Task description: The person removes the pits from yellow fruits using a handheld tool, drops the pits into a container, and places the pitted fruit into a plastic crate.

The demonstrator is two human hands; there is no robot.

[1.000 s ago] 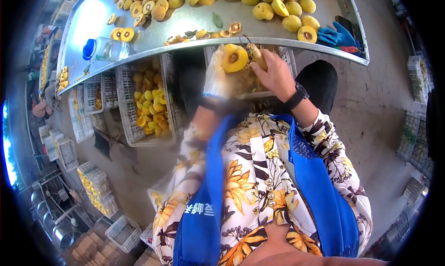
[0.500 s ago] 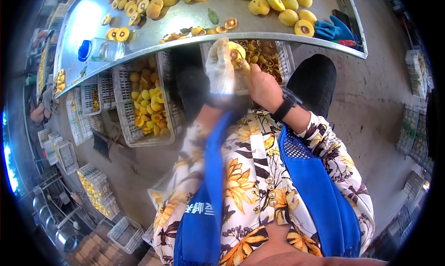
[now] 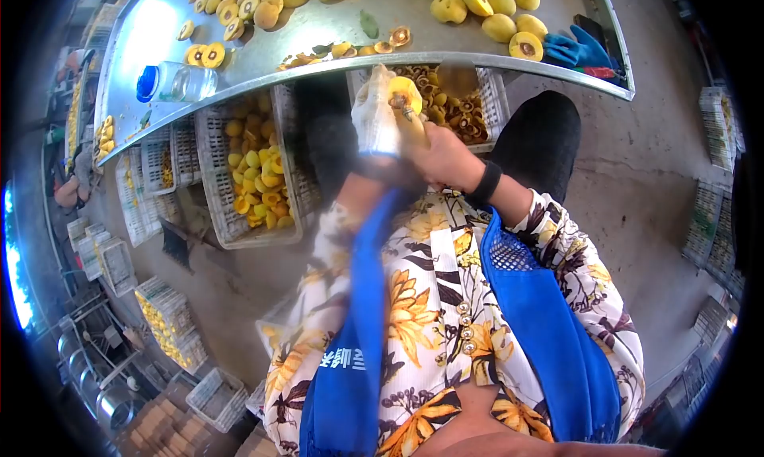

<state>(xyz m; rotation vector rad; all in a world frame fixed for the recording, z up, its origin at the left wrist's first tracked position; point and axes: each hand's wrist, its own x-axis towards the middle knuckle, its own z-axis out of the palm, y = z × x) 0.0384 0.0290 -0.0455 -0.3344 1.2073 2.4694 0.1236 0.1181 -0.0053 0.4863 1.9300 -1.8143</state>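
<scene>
My left hand (image 3: pixel 374 119), in a white glove, is closed around a halved yellow peach (image 3: pixel 410 91) with its cut face showing. Bare and wearing a black wristband, my right hand (image 3: pixel 447 154) grips a short tool (image 3: pixel 410 124) with a tan handle, its end against the middle of the peach half. The tool's tip is hidden in the fruit. Both hands are just in front of the metal table's edge, above a white crate (image 3: pixel 495 111) of brown peach pits and scraps (image 3: pixel 458 111). A blurred brownish round shape (image 3: pixel 458 79) shows over that crate.
On the metal table (image 3: pixel 263 55) lie whole and halved peaches (image 3: pixel 450 9), a blue-capped clear bottle (image 3: pixel 187 83) and blue gloves (image 3: pixel 577 49). A crate of peach pieces (image 3: pixel 259 186) stands at left below the table. Stacked crates (image 3: pixel 171 322) line both sides.
My right hand has shifted slightly down and left, turning at the wrist, with the tool still at the peach half. A blurred brownish shape has appeared over the pit crate.
</scene>
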